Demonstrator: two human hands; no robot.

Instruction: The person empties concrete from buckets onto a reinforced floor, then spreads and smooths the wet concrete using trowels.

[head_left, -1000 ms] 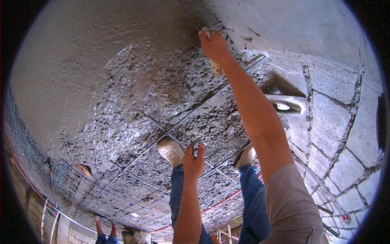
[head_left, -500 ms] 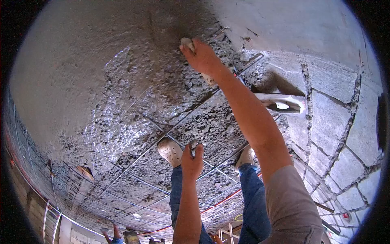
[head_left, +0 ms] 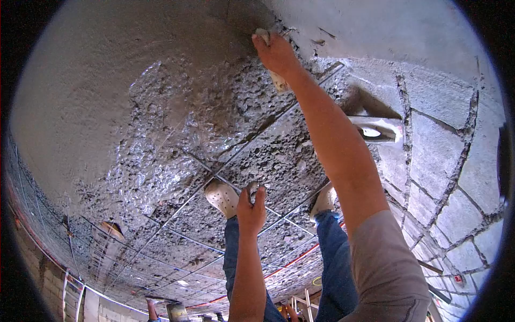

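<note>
My right hand (head_left: 276, 53) is closed around the light-coloured handle of a hand float (head_left: 279, 82). It reaches out over the wet concrete (head_left: 182, 123), near the edge of the smooth grey slab. My palm and fingers hide most of the tool. Low in the middle, my left hand (head_left: 251, 212) hovers before my shin, its thumb and forefinger curled. A small grey thing shows between their tips, too unclear to name. A second, pale float (head_left: 378, 130) with an oval hand opening lies right of my forearm.
Steel bars (head_left: 215, 176) cross the rough concrete around my pale clogs (head_left: 221, 197). Cracked paving (head_left: 434, 145) spans the right side. Smoothed concrete (head_left: 70, 96) covers the upper left. Another person's leg (head_left: 152, 308) and a bucket (head_left: 177, 311) appear at the bottom.
My right hand has moved up and to the right with the hand float, farther from me. My left hand has barely shifted. The view has tilted slightly.
</note>
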